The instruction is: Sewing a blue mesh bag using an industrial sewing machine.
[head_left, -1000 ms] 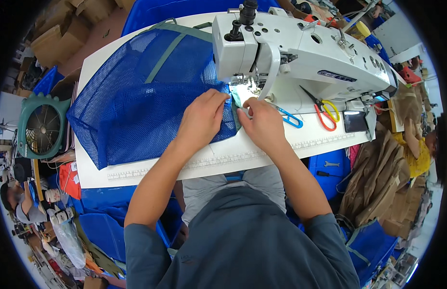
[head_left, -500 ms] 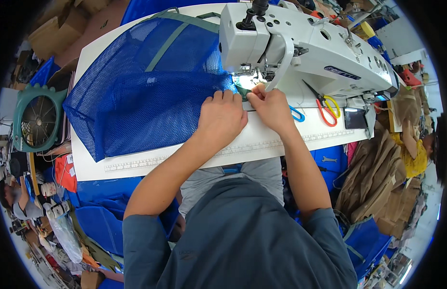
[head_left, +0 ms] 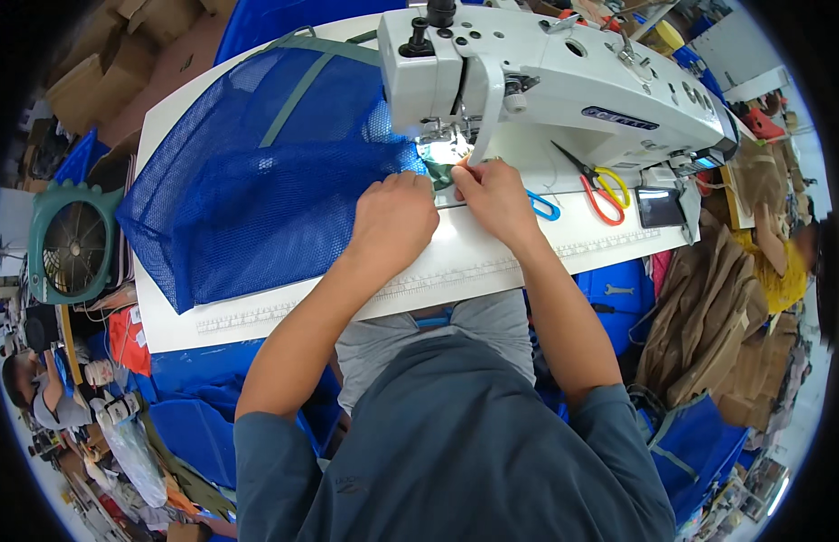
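A blue mesh bag (head_left: 266,208) with grey-green straps spreads over the white sewing table, its right end reaching under the head of a white sewing machine (head_left: 528,90). My left hand (head_left: 397,217) lies back-up at the bag's near right edge, its curled fingers closed on the mesh; the fingertips are hidden. Just in front of the lit needle area, my right hand (head_left: 494,200) pinches the end of a dark green strip (head_left: 444,172) between thumb and forefinger. The strip runs in under the presser foot, where glare blurs detail.
Right of my right hand lie a blue-handled tool (head_left: 544,206), scissors (head_left: 602,183) with red and yellow handles, and a dark phone-like device (head_left: 661,208). A ruler scale (head_left: 438,278) follows the table's near edge. A green fan (head_left: 76,239) stands at left. Other people are partly visible at both sides.
The view has shifted a little, so the machine sits further left in it. Both hands keep their places at the fabric, and the mesh by my left hand looks slightly more bunched.
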`<state>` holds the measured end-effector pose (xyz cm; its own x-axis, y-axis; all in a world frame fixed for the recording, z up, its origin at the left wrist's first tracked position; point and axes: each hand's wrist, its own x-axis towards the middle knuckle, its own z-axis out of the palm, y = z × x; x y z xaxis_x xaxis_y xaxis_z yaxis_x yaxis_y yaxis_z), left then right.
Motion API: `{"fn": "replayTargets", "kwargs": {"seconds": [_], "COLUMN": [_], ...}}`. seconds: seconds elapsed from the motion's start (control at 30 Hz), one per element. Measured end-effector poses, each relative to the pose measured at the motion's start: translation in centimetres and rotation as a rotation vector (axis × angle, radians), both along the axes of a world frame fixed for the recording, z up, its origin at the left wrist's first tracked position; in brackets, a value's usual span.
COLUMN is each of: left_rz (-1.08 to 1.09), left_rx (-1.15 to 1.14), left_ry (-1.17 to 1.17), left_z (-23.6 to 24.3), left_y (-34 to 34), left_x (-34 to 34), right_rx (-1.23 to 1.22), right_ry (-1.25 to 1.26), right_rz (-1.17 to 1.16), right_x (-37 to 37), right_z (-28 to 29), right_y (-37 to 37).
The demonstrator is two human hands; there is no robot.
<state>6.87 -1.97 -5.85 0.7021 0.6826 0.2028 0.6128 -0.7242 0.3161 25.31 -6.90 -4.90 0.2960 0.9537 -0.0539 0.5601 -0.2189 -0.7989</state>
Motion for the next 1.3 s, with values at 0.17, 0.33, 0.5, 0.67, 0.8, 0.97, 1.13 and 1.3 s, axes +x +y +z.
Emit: {"fn": "replayTargets", "kwargs": {"seconds": [0.17,0.33,0.5,0.67,0.8,0.97,1.13,1.3], "left_rz": [0.021,0.020,0.019,-0.103,-0.134,-0.202,-0.156,-0.140], "left_rx": [-0.100,-0.133,-0.152,-0.053,-0.166,-0.104,-0.049,-0.158], "left_ry": [-0.179,-0.241,-0.306,-0.298,-0.351,-0.282,-0.285,-0.345], "left_z": [0.9,0.6,0.9,0.1,-0.1,-0.3,0.0,-0.6], "left_y": [-0.3,-0.3,-0.4,-0.3,-0.8,-0.8,-1.2,-0.7], "left_x": [-1.1,-1.1,-1.1,-1.5,-2.6,-3.0,-3.1,-3.5], "right_rx": [-0.006,0.062,0.049,0.008,0.055,0.189,0.191,0.231], "right_ry": [0.058,0.023,-0.185,-0.248,-0.235,-0.220,-0.159,-0.223], "right_rz": [-0.013,0.030,-0.035,-0.059,-0.052,-0.072,-0.083,-0.070], "right_x": [0.0,-0.3,-1.6,-2.6,-3.0,-3.0,-3.0,-3.5], "right_z": [0.0,-0.4,-1.1,-0.8,-0.7,-1.6,-1.1,-1.6], "right_y": [-0.7,-0.7,-0.2,-0.5,-1.3,-1.6,-1.1,-0.9]}}
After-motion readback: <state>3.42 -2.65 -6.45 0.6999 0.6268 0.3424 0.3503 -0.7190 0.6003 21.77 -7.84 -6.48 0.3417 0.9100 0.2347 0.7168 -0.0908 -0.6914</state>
